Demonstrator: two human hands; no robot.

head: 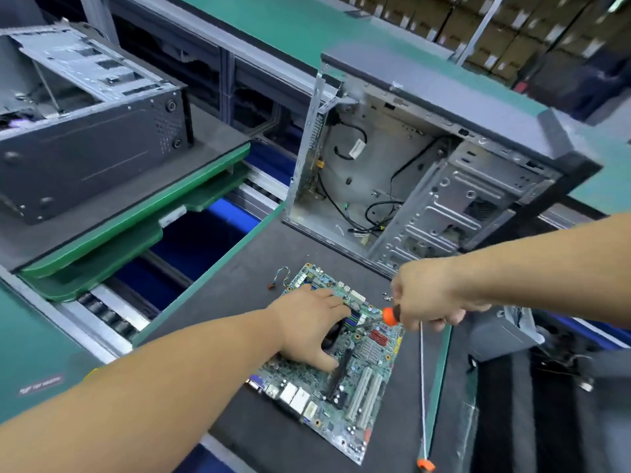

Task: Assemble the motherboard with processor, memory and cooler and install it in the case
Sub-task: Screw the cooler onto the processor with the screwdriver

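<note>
The motherboard [345,367] lies flat on the dark surface [235,302] before the open case [426,172], the left hand [307,329] spread over its cooler to steady it while the right hand [430,295] grips a screwdriver [389,316], fingers curled, tip angled in

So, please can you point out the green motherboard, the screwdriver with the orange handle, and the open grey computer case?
Green motherboard [362,387], head view: on the white expansion slots.
Screwdriver with orange handle [390,316], head view: on the orange handle, beside the right hand [428,295].
Open grey computer case [444,87], head view: on its top panel.
</note>
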